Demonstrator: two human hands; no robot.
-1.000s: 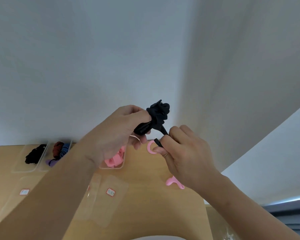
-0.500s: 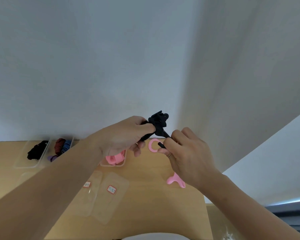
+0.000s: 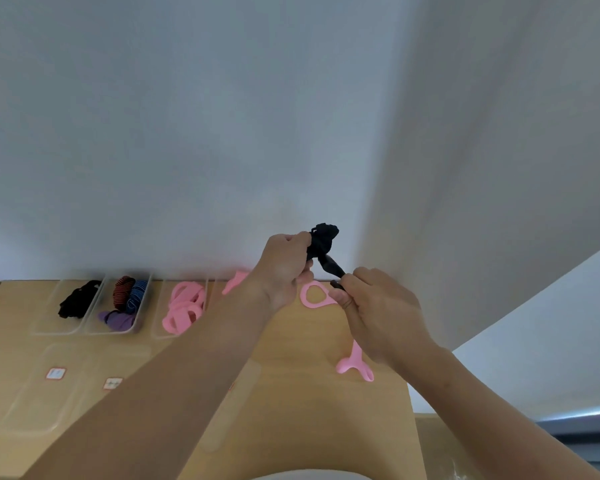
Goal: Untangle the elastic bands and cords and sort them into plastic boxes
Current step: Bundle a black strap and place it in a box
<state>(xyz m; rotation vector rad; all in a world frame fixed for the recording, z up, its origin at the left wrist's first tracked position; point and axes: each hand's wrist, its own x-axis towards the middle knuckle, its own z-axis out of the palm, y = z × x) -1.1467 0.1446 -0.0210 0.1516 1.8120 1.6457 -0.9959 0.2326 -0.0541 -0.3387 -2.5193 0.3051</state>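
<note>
Held a black tangled band [image 3: 323, 239] up over the surface [image 3: 291, 420].
Gripped its bunched end in the curled left hand [image 3: 283, 268], pinched its tail with fingers [image 3: 342, 296] of the right hand [image 3: 381, 313]; could not read the blurred print on red-bordered stickers [image 3: 55, 373] on clear lids [image 3: 39, 407].

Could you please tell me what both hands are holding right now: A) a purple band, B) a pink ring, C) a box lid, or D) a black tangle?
D: the left hand grips the bunched black tangle and the right hand pinches a strand drawn from it, while the pink ring lies untouched on the table.
</note>
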